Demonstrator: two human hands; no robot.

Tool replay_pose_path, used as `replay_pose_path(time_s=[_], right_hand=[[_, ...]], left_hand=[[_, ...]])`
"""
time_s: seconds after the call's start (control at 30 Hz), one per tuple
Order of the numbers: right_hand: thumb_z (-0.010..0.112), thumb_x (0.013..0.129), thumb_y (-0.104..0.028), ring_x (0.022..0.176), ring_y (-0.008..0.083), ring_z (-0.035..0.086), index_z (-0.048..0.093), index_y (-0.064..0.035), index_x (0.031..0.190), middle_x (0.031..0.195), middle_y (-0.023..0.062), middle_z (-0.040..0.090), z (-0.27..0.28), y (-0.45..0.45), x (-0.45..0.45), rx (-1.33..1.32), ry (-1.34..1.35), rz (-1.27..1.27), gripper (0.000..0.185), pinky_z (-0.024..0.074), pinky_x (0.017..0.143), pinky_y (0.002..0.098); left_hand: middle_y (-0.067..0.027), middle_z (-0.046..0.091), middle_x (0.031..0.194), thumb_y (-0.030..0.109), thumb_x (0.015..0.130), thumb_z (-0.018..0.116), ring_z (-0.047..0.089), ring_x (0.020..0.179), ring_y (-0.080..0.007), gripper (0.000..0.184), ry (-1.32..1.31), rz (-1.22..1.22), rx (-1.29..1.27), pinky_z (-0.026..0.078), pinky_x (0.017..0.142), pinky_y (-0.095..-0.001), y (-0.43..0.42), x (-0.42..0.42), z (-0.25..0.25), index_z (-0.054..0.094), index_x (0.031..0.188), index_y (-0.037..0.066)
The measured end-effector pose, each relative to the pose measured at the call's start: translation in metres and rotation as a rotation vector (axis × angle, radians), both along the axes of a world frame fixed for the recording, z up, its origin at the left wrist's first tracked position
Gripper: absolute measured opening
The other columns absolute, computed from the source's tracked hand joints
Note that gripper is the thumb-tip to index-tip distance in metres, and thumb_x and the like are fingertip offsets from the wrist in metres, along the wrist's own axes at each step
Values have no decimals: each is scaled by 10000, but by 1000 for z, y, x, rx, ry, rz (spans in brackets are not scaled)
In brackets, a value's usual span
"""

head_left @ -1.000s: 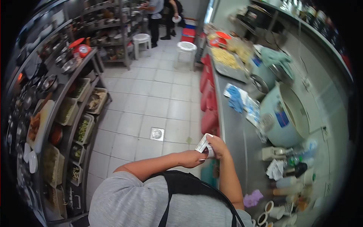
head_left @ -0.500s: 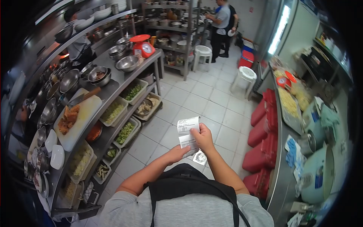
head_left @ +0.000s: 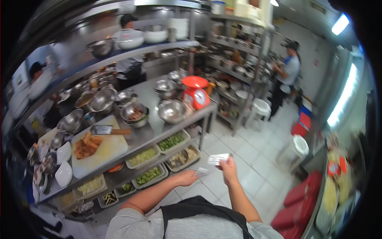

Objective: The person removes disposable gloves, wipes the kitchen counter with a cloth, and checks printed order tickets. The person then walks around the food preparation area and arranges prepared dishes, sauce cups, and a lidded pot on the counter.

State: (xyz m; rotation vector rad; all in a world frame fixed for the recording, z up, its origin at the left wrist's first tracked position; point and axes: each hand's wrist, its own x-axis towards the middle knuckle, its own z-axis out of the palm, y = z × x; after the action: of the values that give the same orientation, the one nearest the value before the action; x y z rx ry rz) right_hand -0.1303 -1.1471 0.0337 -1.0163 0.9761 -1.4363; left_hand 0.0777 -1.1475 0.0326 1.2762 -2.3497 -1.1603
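Head cam: two white paper slips, one per hand, held up in mid-air, clear of the worktop (head_left: 153, 127), seen against floor & lower trays below its R corner. L hand (head_left: 188, 178): fingers pinch the smaller slip (head_left: 202, 172) by one end; rest of it juts out past the tips, twd R hand. R hand (head_left: 229, 169): thumb & fingers grip the larger slip (head_left: 218, 159) at its R end; most of it sticks out L of the fingertips, a bit higher than the other. Slips close tog. but apart; print too blurry to read. Worktop, L part: cutting board (head_left: 109, 149) nr front edge w/ orange-brown food (head_left: 88, 145) & cleaver (head_left: 102, 129) on it. Red scale (head_left: 195, 95) nr R end, metal bowls btwn.
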Motion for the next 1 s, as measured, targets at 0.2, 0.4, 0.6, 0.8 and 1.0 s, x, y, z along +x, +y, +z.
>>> replay_pose_path(time_s=[0.2, 0.4, 0.6, 0.8, 1.0], right_hand=[[488, 780, -65, 753, 130, 561, 464, -33, 1011, 922, 75, 575, 20, -116, 15, 31, 42, 90, 234, 474, 620, 248], [488, 760, -44, 723, 137, 563, 470, -9, 999, 896, 85, 576, -22, -160, 51, 107, 104, 191, 242, 472, 587, 251], [473, 738, -34, 658, 153, 564, 481, 2, 971, 865, 92, 571, -38, -185, 32, 235, 168, 8, 235, 474, 550, 239], [480, 772, -88, 547, 128, 477, 473, 18, 1054, 772, 93, 541, -60, -195, 27, 338, 78, -234, 301, 397, 477, 250], [494, 766, -89, 596, 130, 493, 460, 15, 1079, 787, 86, 545, -66, -225, 42, 404, 197, -112, 332, 398, 500, 236]], left_hand=[[-180, 601, 877, 166, 737, 519, 582, 794, -287, 256, -76, 547, -216, 448, 717, -359, -122, 87, 135, 575, 934, 12], [-171, 595, 851, 157, 721, 516, 581, 786, -257, 247, 40, 852, -863, 447, 715, -341, -248, 208, 300, 563, 902, -3], [-44, 612, 827, 221, 792, 530, 559, 699, -124, 242, 745, 789, -1092, 441, 633, -285, -313, 306, 454, 566, 956, 47], [-24, 608, 786, 315, 763, 557, 575, 643, -141, 260, 786, 984, -868, 432, 580, -258, -331, 345, 490, 568, 891, 90], [13, 586, 675, 419, 713, 618, 534, 597, -99, 301, 838, 1043, -869, 403, 520, -245, -337, 357, 507, 580, 807, 135]])
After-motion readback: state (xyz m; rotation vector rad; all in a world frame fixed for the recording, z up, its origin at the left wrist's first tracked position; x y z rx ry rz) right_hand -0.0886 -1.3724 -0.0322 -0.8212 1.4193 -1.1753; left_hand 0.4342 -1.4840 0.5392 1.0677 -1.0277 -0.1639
